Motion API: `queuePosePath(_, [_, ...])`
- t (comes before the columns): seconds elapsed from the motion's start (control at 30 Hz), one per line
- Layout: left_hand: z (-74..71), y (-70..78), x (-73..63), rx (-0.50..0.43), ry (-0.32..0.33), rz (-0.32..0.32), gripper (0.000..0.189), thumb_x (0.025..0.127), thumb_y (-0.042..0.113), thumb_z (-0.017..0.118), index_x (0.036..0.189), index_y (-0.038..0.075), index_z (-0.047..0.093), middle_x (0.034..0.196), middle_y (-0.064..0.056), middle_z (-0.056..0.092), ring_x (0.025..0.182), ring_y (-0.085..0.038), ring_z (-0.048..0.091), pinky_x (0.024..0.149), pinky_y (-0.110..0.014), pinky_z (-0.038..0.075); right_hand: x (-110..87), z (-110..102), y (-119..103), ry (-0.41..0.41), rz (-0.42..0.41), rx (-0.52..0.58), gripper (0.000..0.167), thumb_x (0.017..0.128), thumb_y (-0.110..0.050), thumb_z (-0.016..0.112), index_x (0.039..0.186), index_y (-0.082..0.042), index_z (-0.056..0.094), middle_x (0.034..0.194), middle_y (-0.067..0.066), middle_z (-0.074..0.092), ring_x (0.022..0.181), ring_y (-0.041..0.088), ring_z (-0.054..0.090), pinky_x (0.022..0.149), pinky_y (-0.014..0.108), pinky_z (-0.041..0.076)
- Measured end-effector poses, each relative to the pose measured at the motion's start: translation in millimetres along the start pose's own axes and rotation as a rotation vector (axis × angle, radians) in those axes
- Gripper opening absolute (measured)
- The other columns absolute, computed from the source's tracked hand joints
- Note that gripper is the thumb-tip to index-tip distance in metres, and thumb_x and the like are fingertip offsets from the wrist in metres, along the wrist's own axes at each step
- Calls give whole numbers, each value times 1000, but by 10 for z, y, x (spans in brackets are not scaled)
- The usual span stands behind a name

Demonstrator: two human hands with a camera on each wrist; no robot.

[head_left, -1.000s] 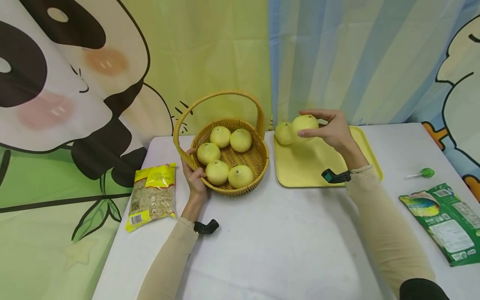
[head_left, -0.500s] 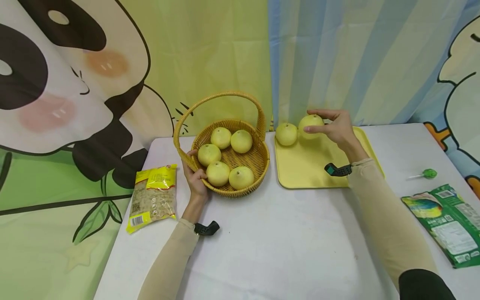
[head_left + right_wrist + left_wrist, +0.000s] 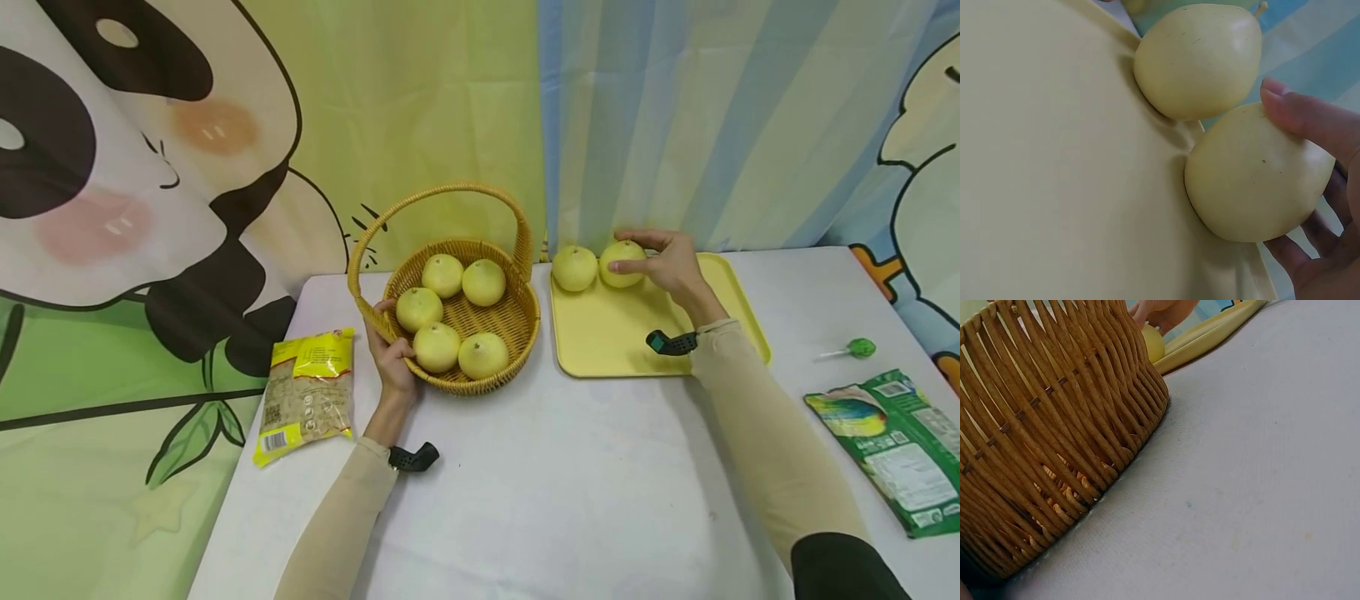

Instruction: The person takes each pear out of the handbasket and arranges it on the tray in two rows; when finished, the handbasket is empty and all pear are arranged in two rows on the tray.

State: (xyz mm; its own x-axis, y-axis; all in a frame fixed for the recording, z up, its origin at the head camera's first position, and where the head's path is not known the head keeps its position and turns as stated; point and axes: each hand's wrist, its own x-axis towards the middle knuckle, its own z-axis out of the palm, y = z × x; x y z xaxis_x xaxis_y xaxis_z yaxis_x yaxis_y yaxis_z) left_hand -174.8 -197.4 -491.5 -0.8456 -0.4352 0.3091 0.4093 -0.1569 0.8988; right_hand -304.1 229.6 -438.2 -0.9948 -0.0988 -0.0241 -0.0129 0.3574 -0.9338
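My right hand (image 3: 671, 265) holds a pale yellow pear (image 3: 618, 267) at the back of the yellow tray (image 3: 607, 342), thumb on one side and fingers round the other. In the right wrist view this pear (image 3: 1254, 178) sits low on the tray, right against a second pear (image 3: 1197, 59) that has a short stem. On the left, my left hand (image 3: 393, 360) grips the rim of a wicker basket (image 3: 491, 318), thumb inside. Several pears (image 3: 483, 356) lie in the basket. The left wrist view is mostly filled by the basket's woven side (image 3: 1066, 419), standing on the white cloth.
Left of the basket lies a yellow plastic bag (image 3: 307, 392) of beige contents. To the right are a green lollipop (image 3: 861, 347) and a green packet (image 3: 892, 450). The basket's tall handle (image 3: 438, 190) arches above it. Printed curtains (image 3: 675, 108) hang right behind the table (image 3: 540, 483).
The right hand has shifted slightly right with its pear and then lowered it to the tray beside the other pear. The left hand and basket have stayed in place.
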Motion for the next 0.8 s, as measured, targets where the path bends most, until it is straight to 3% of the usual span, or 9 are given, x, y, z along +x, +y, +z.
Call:
queuePosePath(0.3, [12, 21, -8, -2, 5, -2, 81, 60, -7, 37, 141, -6, 43, 138, -11, 49, 128, -19, 44, 108, -30, 31, -9, -18, -48, -77, -61, -119, 69, 87, -35, 88, 148, -13, 64, 154, 11, 60, 146, 32, 49, 118, 52, 41])
queuePosePath(0.43, [9, 9, -1, 11, 1, -5, 81, 59, -7, 38, 141, -5, 43, 139, -11, 49, 129, -18, 43, 108, -29, 30, -37, -17, -97, -89, -99, -117, 71, 90, -34, 85, 152, -11, 58, 160, 13, 53, 151, 33, 44, 123, 51, 35])
queuePosePath(0.63, [-7, -7, 7, 8, -4, 0, 81, 60, -8, 37, 141, -7, 42, 136, -7, 50, 125, -19, 44, 106, -30, 31, -82, 87, -339, -14, -220, -100, 65, 91, -29, 84, 147, -6, 63, 158, 12, 55, 153, 31, 41, 128, 50, 28])
queuePosePath(0.8, [-16, -6, 8, 5, -5, 3, 80, 61, -9, 37, 141, -7, 42, 137, -9, 49, 126, -18, 44, 106, -30, 31, -178, 243, -639, 92, -346, -121, 49, 88, -22, 86, 132, -5, 74, 138, 11, 70, 137, 23, 57, 119, 48, 42])
